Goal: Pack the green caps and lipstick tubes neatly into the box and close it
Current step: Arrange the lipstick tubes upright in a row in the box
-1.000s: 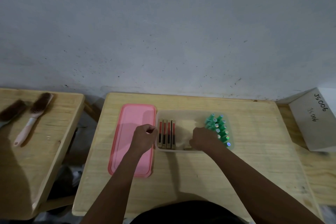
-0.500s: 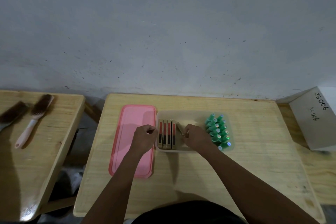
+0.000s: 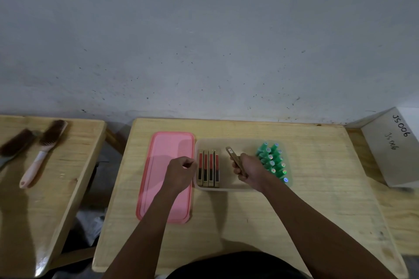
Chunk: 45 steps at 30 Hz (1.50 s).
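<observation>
A translucent box point(image 3: 240, 142) stands on the wooden table point(image 3: 317, 176). Several lipstick tubes point(image 3: 208, 169) lie side by side at its left end. Several green caps point(image 3: 272, 161) stand packed at its right end. My right hand point(image 3: 248, 171) is over the middle of the box and holds one more lipstick tube point(image 3: 232, 154), tilted with its far end raised. My left hand point(image 3: 180, 171) rests curled at the box's left wall, over the pink lid point(image 3: 158, 176); whether it grips the rim I cannot tell. The lid lies flat to the left of the box.
A second wooden table point(image 3: 45, 188) at the left carries two brushes point(image 3: 43, 152). A white cardboard box point(image 3: 392, 145) marked JS006 sits at the right. A grey wall rises behind the tables.
My right hand has moved left from beside the green caps and lifted a lipstick tube out of the middle of the box. My left hand has stayed put.
</observation>
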Available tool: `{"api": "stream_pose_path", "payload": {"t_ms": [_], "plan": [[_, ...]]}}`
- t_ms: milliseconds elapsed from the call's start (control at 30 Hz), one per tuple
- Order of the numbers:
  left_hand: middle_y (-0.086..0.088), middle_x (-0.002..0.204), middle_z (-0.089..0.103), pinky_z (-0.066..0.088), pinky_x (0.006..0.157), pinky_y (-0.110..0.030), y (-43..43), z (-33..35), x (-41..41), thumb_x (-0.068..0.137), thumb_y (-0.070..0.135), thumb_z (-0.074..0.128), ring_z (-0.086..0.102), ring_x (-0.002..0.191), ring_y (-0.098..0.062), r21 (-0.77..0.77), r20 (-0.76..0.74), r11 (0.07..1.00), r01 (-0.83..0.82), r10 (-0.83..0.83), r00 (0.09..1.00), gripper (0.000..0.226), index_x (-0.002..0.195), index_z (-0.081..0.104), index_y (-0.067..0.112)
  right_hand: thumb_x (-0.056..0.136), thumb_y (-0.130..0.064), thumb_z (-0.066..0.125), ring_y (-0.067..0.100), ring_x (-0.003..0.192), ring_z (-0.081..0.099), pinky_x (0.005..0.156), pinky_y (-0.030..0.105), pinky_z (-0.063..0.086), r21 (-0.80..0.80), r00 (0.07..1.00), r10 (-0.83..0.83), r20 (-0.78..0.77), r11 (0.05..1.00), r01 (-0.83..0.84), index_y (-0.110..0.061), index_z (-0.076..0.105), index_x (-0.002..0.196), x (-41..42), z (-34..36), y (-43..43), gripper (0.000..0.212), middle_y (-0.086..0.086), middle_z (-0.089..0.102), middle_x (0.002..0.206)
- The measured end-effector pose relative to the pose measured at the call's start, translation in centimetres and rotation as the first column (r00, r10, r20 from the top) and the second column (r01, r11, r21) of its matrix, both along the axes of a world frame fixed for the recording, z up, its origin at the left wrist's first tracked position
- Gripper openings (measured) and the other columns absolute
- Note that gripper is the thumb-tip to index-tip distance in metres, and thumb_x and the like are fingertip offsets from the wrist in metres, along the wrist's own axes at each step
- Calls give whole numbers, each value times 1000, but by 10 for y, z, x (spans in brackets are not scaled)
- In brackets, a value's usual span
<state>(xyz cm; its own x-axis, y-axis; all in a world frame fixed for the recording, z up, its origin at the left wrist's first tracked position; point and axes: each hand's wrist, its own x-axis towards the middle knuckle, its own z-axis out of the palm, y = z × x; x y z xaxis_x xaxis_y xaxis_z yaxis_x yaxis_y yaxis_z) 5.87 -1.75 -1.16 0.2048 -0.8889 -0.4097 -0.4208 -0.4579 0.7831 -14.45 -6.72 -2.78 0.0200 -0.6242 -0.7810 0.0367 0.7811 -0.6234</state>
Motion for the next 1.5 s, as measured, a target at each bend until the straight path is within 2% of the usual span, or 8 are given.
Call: {"api": "stream_pose_path", "payload": {"t_ms": [333, 633, 767, 1000, 1167, 1267, 1367, 1500], "plan": [[-7, 98, 67, 52, 94, -42, 0, 2, 0, 92, 12, 57, 64, 90, -23, 7, 7, 1000, -2, 2, 1000, 19, 105, 68, 3, 91, -50, 59, 5, 45, 29, 38, 19, 20, -65, 993, 88, 80, 994, -82, -15, 53, 99, -5, 0, 3, 36, -5, 48, 65], [-8, 103, 69, 53, 94, -42, 0, 1, 1, 92, 13, 57, 65, 94, -22, 13, 9, 1000, 6, -6, 1000, 19, 105, 68, 4, 98, -52, 41, 5, 47, 28, 41, 19, 22, -56, 987, 96, 131, 994, -89, -9, 60, 114, -7, 1, 6, 50, -6, 40, 61], [-8, 101, 69, 53, 94, -42, 0, 0, 1, 92, 13, 57, 65, 93, -22, 7, 11, 1000, 8, -8, 1000, 18, 104, 68, 4, 96, -48, 50, 7, 46, 22, 40, 20, 18, -62, 984, 141, 105, 989, -135, -12, 51, 97, -3, 1, 5, 37, -5, 38, 61], [-10, 101, 70, 52, 94, -44, 1, -2, 1, 92, 13, 58, 65, 93, -24, -4, -10, 1000, -3, 3, 1000, 19, 103, 69, 2, 100, -43, 42, 16, 50, 50, 52, 33, 48, -203, 928, 242, -283, 931, -304, -8, 59, 89, 8, -13, 5, 40, 7, 61, 75], [-9, 102, 70, 52, 95, -43, 0, -3, 2, 92, 13, 58, 65, 95, -23, 4, -9, 1000, 0, 0, 1000, 19, 104, 68, 3, 101, -44, 40, 22, 62, 53, 59, 30, 39, -99, 586, 395, -707, 766, -635, -14, 50, 57, 12, -27, 2, 54, 5, 54, 62], [-8, 100, 70, 53, 94, -42, 0, -4, 2, 92, 13, 58, 65, 93, -22, 5, -7, 1000, -1, 1, 1000, 18, 102, 69, 3, 97, -43, 48, 20, 70, 61, 58, 27, 41, -113, 581, 368, -726, 769, -629, -17, 64, 69, 19, -31, 6, 42, 3, 64, 71], [-8, 98, 69, 53, 93, -43, 0, -4, 2, 92, 12, 58, 65, 92, -22, 1, -15, 1000, -2, 2, 1000, 17, 100, 69, 3, 92, -38, 56, 22, 93, 67, 80, 34, 54, -138, 624, 317, -715, 810, -569, -22, 71, 104, 26, -32, 10, 25, 1, 71, 103], [-5, 95, 68, 53, 93, -42, -1, -4, 2, 92, 13, 58, 65, 91, -21, -1, -9, 1000, 2, -2, 1000, 16, 99, 69, 4, 91, -30, 62, 20, 97, 67, 84, 30, 53, -175, 669, 318, -671, 810, -560, -16, 71, 109, 24, -33, 6, 25, 5, 72, 110]]}}
